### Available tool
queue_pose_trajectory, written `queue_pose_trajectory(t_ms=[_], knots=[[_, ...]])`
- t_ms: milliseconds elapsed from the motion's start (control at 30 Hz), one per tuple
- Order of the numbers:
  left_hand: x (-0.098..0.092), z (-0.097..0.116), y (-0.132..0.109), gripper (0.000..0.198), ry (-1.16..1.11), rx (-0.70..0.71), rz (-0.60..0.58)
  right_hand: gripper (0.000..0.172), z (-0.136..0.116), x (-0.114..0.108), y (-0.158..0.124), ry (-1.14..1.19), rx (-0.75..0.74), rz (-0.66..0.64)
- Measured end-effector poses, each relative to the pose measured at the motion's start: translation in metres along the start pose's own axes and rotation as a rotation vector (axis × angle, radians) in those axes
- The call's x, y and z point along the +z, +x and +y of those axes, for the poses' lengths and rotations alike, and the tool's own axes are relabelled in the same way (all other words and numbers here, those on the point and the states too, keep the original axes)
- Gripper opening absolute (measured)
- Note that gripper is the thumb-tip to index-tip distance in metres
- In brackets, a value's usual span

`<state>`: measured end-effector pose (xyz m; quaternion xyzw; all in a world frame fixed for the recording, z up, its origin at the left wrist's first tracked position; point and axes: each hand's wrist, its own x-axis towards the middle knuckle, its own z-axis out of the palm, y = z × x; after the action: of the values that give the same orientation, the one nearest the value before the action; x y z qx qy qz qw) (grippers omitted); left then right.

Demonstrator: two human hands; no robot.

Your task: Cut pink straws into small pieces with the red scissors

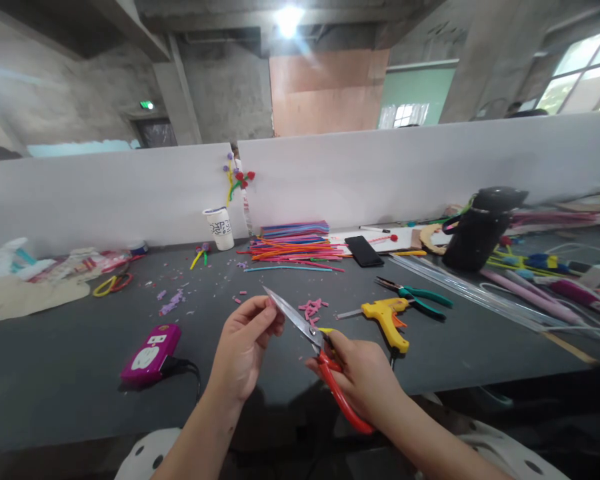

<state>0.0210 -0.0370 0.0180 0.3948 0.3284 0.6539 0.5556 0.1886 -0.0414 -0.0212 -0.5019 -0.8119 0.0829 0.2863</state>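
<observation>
My right hand (pixel 365 377) is closed round the red handles of a pair of scissors (pixel 310 333), whose steel blades point up and left. My left hand (pixel 245 343) is pinched right at the blade tips, thumb against fingers; what it pinches is too small to make out. Both hands hover above the near edge of the dark table (pixel 70 373). Pink cut scraps (pixel 311 309) lie on the table just behind the blades.
A yellow glue gun (pixel 387 319) and green-handled pliers (pixel 415 295) lie to the right. A magenta power strip (pixel 150 353) sits left. Behind are a pile of coloured pipe cleaners (pixel 295 248), a black phone (pixel 363 251), a white cup (pixel 221 228) and a black jug (pixel 477 228).
</observation>
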Motion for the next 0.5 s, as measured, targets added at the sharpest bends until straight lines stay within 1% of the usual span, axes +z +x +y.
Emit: queue_pose_trajectory(t_ms=[100, 200, 300, 333, 367, 500], knots=[[0.003, -0.001, -0.001, 0.006, 0.014, -0.054, -0.034, 0.027, 0.002, -0.002, 0.003, 0.224, 0.057, -0.022], [0.007, -0.006, -0.004, 0.007, 0.045, -0.180, -0.134, 0.025, 0.001, -0.008, 0.008, 0.482, 0.107, -0.004], [0.012, -0.016, -0.008, 0.008, 0.073, -0.324, -0.226, 0.016, -0.004, -0.017, 0.015, 0.749, 0.277, -0.042], [0.013, -0.019, -0.009, 0.009, 0.084, -0.355, -0.250, 0.015, -0.006, -0.020, 0.017, 0.821, 0.330, -0.035], [0.014, -0.022, -0.010, 0.009, 0.095, -0.374, -0.272, 0.014, -0.007, -0.022, 0.019, 0.857, 0.363, -0.052], [0.016, -0.028, -0.013, 0.010, 0.128, -0.403, -0.328, 0.012, -0.007, -0.022, 0.021, 0.939, 0.374, -0.131]])
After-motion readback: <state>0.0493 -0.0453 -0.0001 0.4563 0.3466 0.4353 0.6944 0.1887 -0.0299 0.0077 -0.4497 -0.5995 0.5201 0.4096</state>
